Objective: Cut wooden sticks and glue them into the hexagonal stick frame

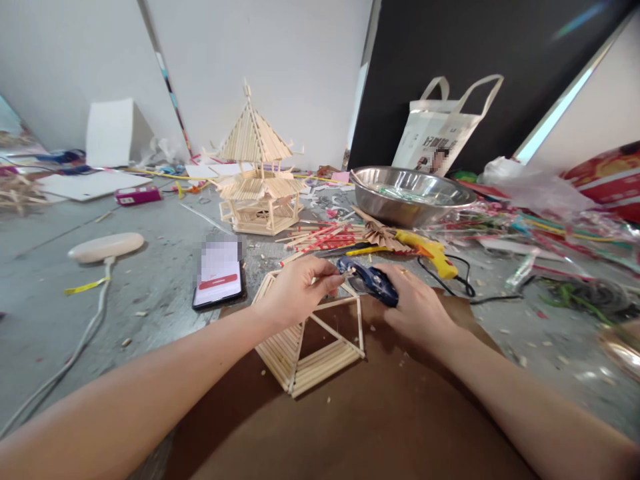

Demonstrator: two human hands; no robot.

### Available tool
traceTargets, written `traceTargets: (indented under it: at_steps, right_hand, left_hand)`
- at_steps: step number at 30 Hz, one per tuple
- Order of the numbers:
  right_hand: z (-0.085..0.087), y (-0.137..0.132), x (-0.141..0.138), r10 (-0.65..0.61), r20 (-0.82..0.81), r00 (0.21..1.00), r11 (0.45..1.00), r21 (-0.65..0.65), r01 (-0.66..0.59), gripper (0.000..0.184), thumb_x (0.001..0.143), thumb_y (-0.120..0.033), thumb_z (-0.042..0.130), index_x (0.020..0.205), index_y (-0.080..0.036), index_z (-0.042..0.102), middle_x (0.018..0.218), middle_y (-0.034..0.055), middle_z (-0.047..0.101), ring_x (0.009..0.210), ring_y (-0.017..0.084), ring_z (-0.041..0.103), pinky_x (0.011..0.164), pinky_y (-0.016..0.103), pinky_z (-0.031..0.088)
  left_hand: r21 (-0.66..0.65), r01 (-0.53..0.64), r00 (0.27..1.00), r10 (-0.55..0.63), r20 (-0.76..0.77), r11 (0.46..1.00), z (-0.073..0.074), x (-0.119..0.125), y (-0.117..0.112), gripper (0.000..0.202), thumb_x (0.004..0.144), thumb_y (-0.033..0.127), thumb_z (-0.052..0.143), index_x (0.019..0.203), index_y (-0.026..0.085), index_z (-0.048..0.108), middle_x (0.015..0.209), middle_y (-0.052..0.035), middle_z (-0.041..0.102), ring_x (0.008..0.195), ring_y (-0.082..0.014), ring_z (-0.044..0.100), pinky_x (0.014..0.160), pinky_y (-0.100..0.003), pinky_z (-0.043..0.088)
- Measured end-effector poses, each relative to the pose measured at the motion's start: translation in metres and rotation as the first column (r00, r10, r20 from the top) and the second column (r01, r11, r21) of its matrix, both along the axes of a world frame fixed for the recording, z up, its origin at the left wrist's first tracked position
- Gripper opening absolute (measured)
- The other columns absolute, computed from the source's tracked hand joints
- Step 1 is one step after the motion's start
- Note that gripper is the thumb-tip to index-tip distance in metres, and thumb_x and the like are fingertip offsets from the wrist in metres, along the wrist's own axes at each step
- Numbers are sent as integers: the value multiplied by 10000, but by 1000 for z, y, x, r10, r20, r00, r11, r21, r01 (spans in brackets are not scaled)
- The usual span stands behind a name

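Observation:
My right hand (417,300) is wrapped round dark blue hand cutters (373,281), whose jaws point left. Pinched in my left hand (300,288) is a small pale wooden stick (345,274), mostly hidden by the fingers, its end at the jaws. Below both hands, a frame of wooden sticks (323,367) lies on a brown sheet (330,440). Its left side and front are filled with rows of sticks, while other sections are open; my left hand covers part of it. Behind stands a tiered stick pavilion (260,190) with a pointed roof.
A phone (219,273) lies left of the frame. Red-and-white sticks (325,237), a yellow glue gun (430,253) with a black cord and a steel bowl (415,197) are beyond my hands. A white device with a cable (106,247) sits at left; plastic clutter fills the right.

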State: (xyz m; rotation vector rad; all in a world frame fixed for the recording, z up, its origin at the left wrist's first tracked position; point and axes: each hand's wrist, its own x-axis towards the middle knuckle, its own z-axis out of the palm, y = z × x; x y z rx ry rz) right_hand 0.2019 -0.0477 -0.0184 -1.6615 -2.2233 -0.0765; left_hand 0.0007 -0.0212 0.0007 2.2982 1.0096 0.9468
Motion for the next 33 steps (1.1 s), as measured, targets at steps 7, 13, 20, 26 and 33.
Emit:
traceTargets:
  at_steps: [7,13,20,26,33]
  right_hand:
    - [3,-4,-5,-16,-15,1000,1000,-2,16,487,540,-106,413,1020,-188,432,960,61,558,883,218,506,736,331,384]
    - [3,-4,-4,-18,-5,1000,1000,-15,18,503,527,-109,418,1024,-184,437,966,58,558,893,220,503,743,331,382]
    - [3,-4,-5,-26,-13,1000,1000,-8,26,474,544,-130,432,1015,-183,436,957,64,559,890,225,504,744,335,382]
    - [2,-5,-5,-24,-11,1000,1000,-5,24,469,552,-135,433,1020,-176,434,957,66,559,888,221,505,745,329,380]
    - [1,-4,-4,-40,7,999,999,-2,40,411,583,-184,461,993,-189,444,913,51,573,842,208,527,711,304,382]
  left_hand:
    - [29,-9,1000,10,-3,1000,-1,0,-1,212,751,269,448,607,153,551,582,23,547,570,-79,485,558,-198,367]
    - [23,-1,1000,1,-7,1000,-1,0,-1,226,756,286,441,607,149,541,583,21,536,578,-81,483,554,-201,362]
    - [16,2,1000,-1,-5,1000,-2,0,0,216,756,287,441,620,151,538,592,20,538,586,-83,486,561,-204,363]
    - [1,4,1000,-4,-1,1000,-3,1,0,227,756,299,438,618,147,535,598,15,538,592,-86,487,566,-205,364]
    - [-3,10,1000,-10,-22,1000,-2,-1,-1,223,758,299,432,630,148,534,614,13,539,608,-89,487,581,-208,365]
